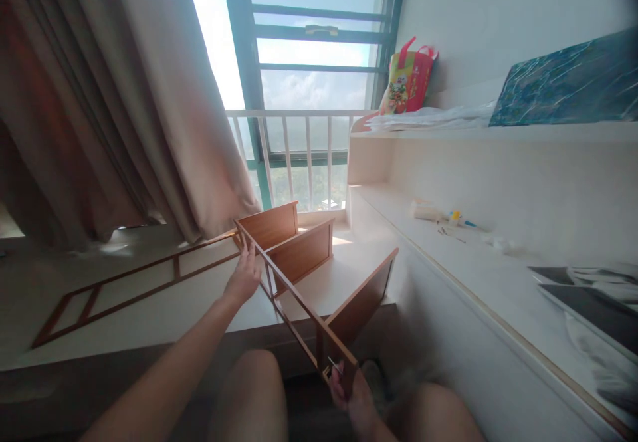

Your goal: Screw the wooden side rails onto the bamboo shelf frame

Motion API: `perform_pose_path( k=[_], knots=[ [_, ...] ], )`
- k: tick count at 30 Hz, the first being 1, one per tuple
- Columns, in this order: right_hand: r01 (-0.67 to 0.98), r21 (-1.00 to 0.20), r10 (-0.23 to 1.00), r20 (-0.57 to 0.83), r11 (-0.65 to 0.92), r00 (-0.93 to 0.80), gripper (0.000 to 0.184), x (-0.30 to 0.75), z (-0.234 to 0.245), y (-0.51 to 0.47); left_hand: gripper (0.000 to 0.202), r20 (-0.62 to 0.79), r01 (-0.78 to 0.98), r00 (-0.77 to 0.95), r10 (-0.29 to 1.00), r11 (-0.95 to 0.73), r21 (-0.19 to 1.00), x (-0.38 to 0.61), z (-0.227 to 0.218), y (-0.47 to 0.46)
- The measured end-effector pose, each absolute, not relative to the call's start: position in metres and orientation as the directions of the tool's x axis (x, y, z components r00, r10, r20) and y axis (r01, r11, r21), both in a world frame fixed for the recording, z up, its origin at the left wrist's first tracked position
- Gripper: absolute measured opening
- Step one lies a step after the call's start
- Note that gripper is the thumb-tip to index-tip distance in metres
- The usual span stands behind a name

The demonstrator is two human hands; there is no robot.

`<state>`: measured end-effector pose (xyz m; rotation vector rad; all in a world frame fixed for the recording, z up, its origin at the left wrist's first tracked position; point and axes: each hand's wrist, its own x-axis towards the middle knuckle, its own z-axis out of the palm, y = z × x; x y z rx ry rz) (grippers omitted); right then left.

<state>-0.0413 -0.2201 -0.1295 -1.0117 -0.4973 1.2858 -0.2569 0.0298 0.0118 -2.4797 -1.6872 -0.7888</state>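
A brown wooden shelf frame (299,298) lies slanted in front of me, with several flat shelf boards (304,252) standing out from it to the right. My left hand (244,274) grips the rail near the frame's far end, its fingers along the wood. At the near end, close to my knees, my right hand (351,392) is closed around a thin metal rod (335,363), which pokes out beside the frame's end. Part of the right hand is hidden by the wood, and the rod's tip is too small to make out.
A second, ladder-like wooden frame (177,267) lies on the pale platform (219,296) at left. To the right runs a white desk (498,279) with small tools, a yellow-capped item (454,217) and dark panels (593,309). Curtains (129,96) hang at left.
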Motion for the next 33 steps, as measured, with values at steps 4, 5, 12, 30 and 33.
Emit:
perform_pose_path(
  k=[4,5,12,30,33],
  knots=[
    [-0.644,-0.761,0.848,-0.390,-0.076,0.360,0.070,-0.075,-0.128,-0.215,0.046,0.507,0.808,0.277,0.816,-0.483,0.337,-0.247,0.019,-0.029],
    [-0.670,-0.739,0.846,-0.405,-0.078,0.348,0.072,-0.082,-0.126,-0.212,0.041,0.539,0.738,0.314,0.782,-0.558,0.380,-0.241,0.027,-0.045],
    [-0.641,-0.765,0.882,-0.344,-0.063,0.323,0.069,-0.112,-0.128,-0.193,0.041,0.144,0.591,0.759,0.635,-0.765,0.256,-0.174,0.103,-0.114],
    [-0.208,-0.971,0.827,-0.021,0.116,0.562,0.061,-0.140,-0.146,-0.189,0.052,-0.064,0.549,0.830,0.554,-0.792,0.269,-0.160,0.091,-0.096],
    [-0.203,-0.969,0.830,0.001,0.137,0.557,0.062,-0.139,-0.131,-0.181,0.052,-0.050,0.550,0.829,0.557,-0.798,0.247,-0.158,0.089,-0.091]
  ],
)
